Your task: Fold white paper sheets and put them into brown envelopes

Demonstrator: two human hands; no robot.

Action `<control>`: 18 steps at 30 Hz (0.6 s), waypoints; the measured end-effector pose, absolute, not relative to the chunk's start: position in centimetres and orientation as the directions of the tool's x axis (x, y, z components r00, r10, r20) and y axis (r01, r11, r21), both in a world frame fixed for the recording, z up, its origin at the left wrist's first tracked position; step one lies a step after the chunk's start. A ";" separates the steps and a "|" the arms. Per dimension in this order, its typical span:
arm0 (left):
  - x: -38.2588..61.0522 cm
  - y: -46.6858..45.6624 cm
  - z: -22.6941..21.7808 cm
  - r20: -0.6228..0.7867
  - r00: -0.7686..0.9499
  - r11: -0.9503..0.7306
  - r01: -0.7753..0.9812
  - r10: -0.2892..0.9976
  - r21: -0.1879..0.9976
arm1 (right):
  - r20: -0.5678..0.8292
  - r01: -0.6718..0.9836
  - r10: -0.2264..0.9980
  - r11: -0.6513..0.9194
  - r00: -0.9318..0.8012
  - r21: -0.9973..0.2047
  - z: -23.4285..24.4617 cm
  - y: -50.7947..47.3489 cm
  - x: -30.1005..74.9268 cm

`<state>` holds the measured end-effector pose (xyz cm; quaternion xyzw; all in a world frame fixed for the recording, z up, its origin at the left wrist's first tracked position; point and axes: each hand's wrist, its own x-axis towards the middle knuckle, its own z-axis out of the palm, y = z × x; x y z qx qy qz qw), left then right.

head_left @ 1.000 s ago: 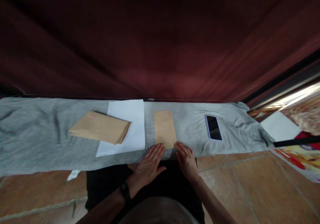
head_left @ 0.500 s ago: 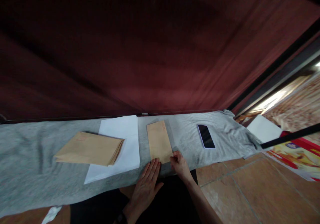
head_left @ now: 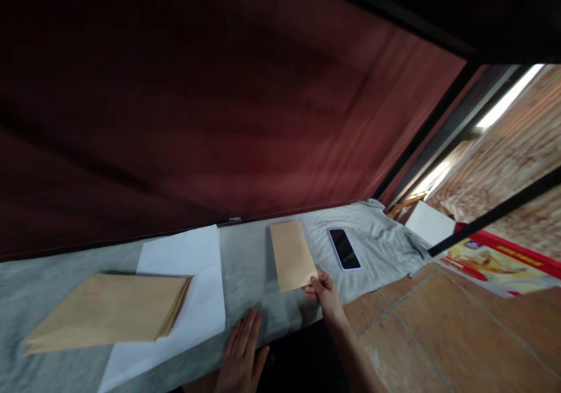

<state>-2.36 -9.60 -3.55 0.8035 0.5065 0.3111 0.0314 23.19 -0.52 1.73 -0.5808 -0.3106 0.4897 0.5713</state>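
A single brown envelope [head_left: 291, 254] is lifted slightly off the grey cloth [head_left: 249, 264], its shadow showing along its left edge. My right hand [head_left: 323, 290] pinches its near right corner, fingers closed on it. My left hand [head_left: 242, 352] lies flat and open on the cloth near the front edge, left of the envelope and holding nothing. A stack of brown envelopes [head_left: 109, 308] rests at the left on a white sheet of paper [head_left: 193, 282].
A dark phone [head_left: 344, 248] lies face up on the cloth, right of the single envelope. A dark red curtain [head_left: 197, 118] hangs behind the cloth. Brown floor tiles [head_left: 438, 334], a white paper [head_left: 430, 223] and a colourful poster [head_left: 491, 261] are at the right.
The camera has tilted up and turned right. My right hand has closed on the envelope's near corner and moved it right, toward the phone. My left hand has come off the envelope.
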 end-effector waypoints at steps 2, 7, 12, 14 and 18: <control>-2.4 -9.3 -3.7 0.508 0.349 -0.521 0.817 0.787 0.245 | -0.221 -0.214 0.909 -0.151 0.355 -0.965 1.7 0.0 24.1; -2.7 -9.1 -4.1 0.536 0.333 -0.553 0.768 0.776 0.323 | -0.232 -0.242 0.890 -0.144 0.393 -0.960 1.5 0.8 25.2; -1.3 -8.3 -3.7 0.273 0.007 -0.231 0.553 0.962 0.800 | -0.268 -0.272 0.913 -0.185 0.309 -0.944 1.4 -0.3 23.8; -0.2 -7.4 -2.7 0.085 -0.060 -0.059 0.348 0.995 0.936 | -0.290 -0.284 0.927 -0.219 0.238 -0.933 1.4 -1.1 22.7; 1.8 -5.7 0.1 -0.359 -0.047 0.348 -0.161 0.932 0.924 | -0.339 -0.222 0.934 -0.309 0.113 -0.925 1.2 -2.6 20.9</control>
